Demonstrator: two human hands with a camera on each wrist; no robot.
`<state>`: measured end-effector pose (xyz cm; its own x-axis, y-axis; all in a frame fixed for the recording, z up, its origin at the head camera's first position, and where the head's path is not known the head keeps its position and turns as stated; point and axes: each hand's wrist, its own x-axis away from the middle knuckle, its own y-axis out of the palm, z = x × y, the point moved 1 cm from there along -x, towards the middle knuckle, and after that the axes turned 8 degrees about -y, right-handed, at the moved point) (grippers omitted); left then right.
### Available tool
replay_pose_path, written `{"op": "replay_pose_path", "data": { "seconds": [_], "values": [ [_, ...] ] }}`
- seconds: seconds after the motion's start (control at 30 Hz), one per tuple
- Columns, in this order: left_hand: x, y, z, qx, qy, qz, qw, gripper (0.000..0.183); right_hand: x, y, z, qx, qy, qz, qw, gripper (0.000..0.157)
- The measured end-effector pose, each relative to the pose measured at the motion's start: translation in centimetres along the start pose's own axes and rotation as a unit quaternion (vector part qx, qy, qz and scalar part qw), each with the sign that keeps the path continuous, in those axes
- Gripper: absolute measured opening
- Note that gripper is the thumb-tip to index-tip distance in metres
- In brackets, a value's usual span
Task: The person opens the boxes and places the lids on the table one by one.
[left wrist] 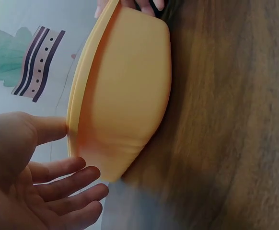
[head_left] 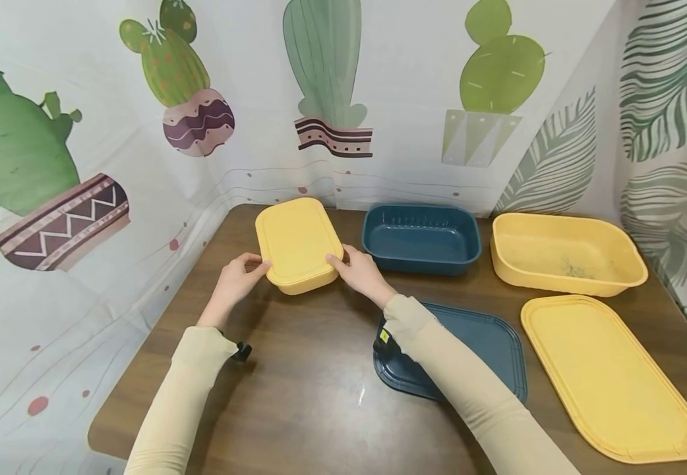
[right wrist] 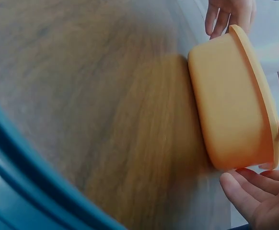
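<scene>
A small yellow food container (head_left: 308, 285) with its yellow lid (head_left: 297, 241) on stands at the table's back left. My left hand (head_left: 235, 282) holds its near left corner, thumb at the lid's edge. In the left wrist view, the fingers of that hand (left wrist: 48, 177) are bent loosely along the container's side (left wrist: 130, 81). At the right side my right hand (head_left: 366, 272) grips the container, its thumb on the lid's edge. The right wrist view shows the fingers of this hand (right wrist: 269, 191) at the container's end (right wrist: 230, 100), close to its bottom edge.
An open dark blue container (head_left: 422, 239) and a larger open yellow one (head_left: 569, 254) stand along the back. A dark blue lid (head_left: 486, 336) lies partly under my right forearm. A large yellow lid (head_left: 616, 382) lies at the right of the wooden table (head_left: 296, 389).
</scene>
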<state>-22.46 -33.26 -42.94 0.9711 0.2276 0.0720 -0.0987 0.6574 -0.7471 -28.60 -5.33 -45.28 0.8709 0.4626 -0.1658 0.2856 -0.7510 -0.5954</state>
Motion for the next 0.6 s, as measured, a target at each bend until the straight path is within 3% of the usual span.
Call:
{"op": "replay_pose_path", "data": {
  "seconds": [0.3, 0.6],
  "values": [
    [0.2, 0.4, 0.6, -0.026, 0.002, -0.01, 0.9996, 0.058, -0.4, -0.4, 0.7, 0.016, 0.007, 0.006, 1.0, 0.065],
    [-1.3, -0.3, 0.0, -0.032, -0.015, 0.009, 0.9993, 0.065, 0.5, 0.5, -0.1, 0.02, 0.03, -0.015, 0.999, 0.096]
  ]
}}
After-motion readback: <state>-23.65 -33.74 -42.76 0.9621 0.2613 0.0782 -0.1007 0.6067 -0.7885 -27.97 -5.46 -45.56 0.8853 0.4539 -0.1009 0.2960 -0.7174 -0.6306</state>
